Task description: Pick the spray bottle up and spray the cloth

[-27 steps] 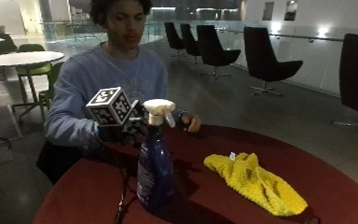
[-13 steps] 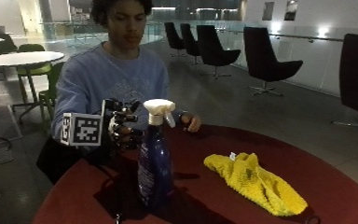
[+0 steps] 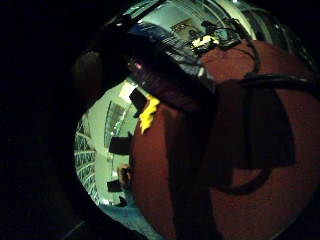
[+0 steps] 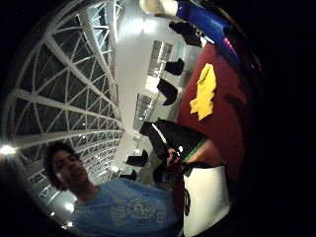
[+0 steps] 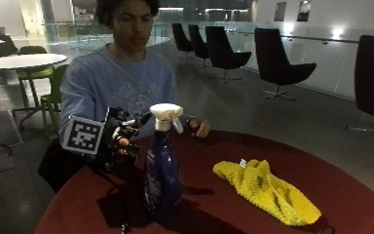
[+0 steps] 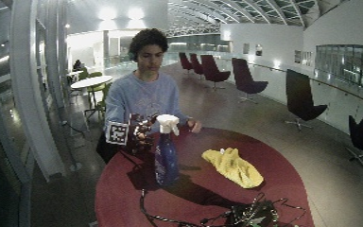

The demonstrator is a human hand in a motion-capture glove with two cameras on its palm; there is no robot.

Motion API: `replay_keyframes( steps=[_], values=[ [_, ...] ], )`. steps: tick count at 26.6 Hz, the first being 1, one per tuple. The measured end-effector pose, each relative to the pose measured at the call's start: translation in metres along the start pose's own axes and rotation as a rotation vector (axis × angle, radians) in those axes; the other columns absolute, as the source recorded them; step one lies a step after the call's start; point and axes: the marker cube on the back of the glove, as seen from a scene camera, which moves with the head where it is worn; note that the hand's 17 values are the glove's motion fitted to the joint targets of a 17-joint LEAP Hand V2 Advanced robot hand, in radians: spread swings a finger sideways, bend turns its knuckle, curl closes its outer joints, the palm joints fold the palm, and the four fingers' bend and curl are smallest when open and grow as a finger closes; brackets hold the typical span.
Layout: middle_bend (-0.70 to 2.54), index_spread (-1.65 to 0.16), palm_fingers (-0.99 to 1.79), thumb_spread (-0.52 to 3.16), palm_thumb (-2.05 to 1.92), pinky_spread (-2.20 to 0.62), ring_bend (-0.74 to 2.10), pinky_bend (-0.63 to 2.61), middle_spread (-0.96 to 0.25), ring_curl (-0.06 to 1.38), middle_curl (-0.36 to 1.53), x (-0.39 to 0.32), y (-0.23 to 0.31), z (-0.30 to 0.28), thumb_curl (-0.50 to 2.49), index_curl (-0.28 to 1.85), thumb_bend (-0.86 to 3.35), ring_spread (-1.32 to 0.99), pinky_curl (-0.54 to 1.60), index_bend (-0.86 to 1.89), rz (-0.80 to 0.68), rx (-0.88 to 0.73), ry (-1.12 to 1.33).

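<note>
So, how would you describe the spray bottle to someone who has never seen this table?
Find the round dark red table in front of the seated person. On it lie a crumpled yellow cloth and, apart from it, nearer the gloved right hand, the spray bottle. It is the only upright thing there: tall, dark blue, with a white trigger head.

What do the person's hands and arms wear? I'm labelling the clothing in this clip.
The right hand wears a black glove with dark straps and fittings, and its fingertips look uncovered. The other hand is bare. Both arms are in the long sleeves of a light blue sweatshirt with a pale pattern on the chest.
</note>
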Motion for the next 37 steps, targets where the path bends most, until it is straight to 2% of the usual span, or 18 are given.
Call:
replay_keyframes(
  steps=[12, 19, 23, 37],
  values=[
    [0.29, -0.36, 0.43, 1.02, 0.66, 0.17, 0.38, 0.60, 0.03, 0.31, 0.37, 0.034, -0.049, 0.021, 0.32, 0.15, 0.00, 0.07, 0.37, 0.10, 0.098, 0.002, 0.030],
    [0.30, -0.36, 0.45, 0.99, 0.74, 0.17, 0.43, 0.58, 0.03, 0.32, 0.38, 0.042, -0.072, 0.035, 0.35, 0.14, -0.01, 0.07, 0.36, 0.08, 0.122, 0.083, 0.042],
    [0.32, -0.36, 0.50, 0.95, 0.77, 0.17, 0.48, 0.58, 0.02, 0.33, 0.38, 0.044, -0.077, 0.041, 0.36, 0.13, -0.01, 0.06, 0.36, 0.05, 0.122, 0.160, 0.054],
    [0.28, -0.31, 0.69, 0.89, 0.96, 0.20, 0.54, 0.51, -0.01, 0.35, 0.38, 0.044, -0.086, 0.041, 0.47, 0.18, 0.01, 0.02, 0.34, 0.12, 0.123, 0.243, 0.063]
  ],
)
